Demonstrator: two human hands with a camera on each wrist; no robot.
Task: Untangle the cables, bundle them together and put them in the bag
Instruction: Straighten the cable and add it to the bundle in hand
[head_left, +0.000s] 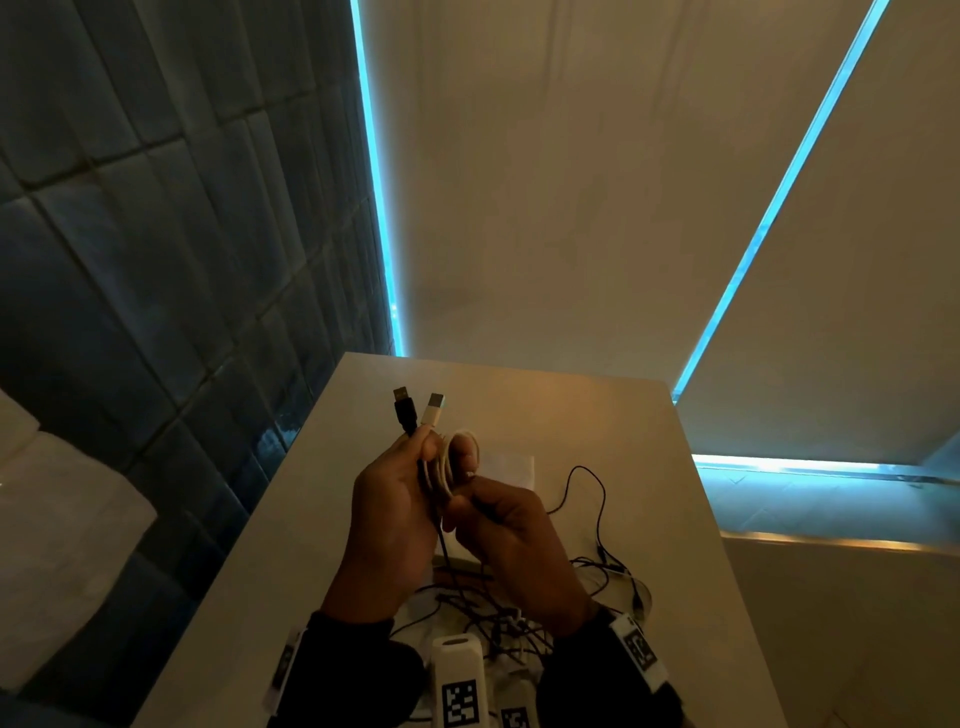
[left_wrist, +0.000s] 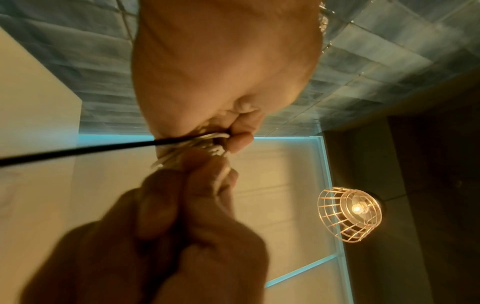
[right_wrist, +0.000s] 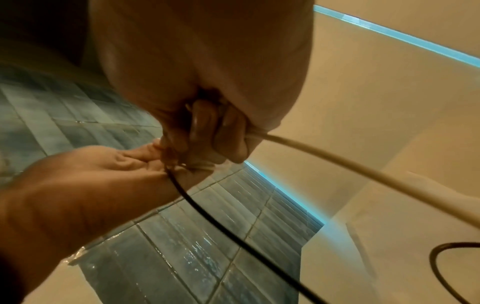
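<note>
Both hands are up above the tabletop (head_left: 649, 467), working the same bundle. The left hand (head_left: 387, 512) has its fingers curled round a looped white cable (head_left: 441, 467) plus a black cable (head_left: 444, 545), with a black USB plug (head_left: 404, 410) and a white USB plug (head_left: 432, 410) poking out the top side by side. The right hand (head_left: 511, 540) is closed too, pinching the white cable right next to the left. Below the hands a tangle of thin black cables (head_left: 498, 618) lies on the tabletop. Can't really make out a bag from here.
</note>
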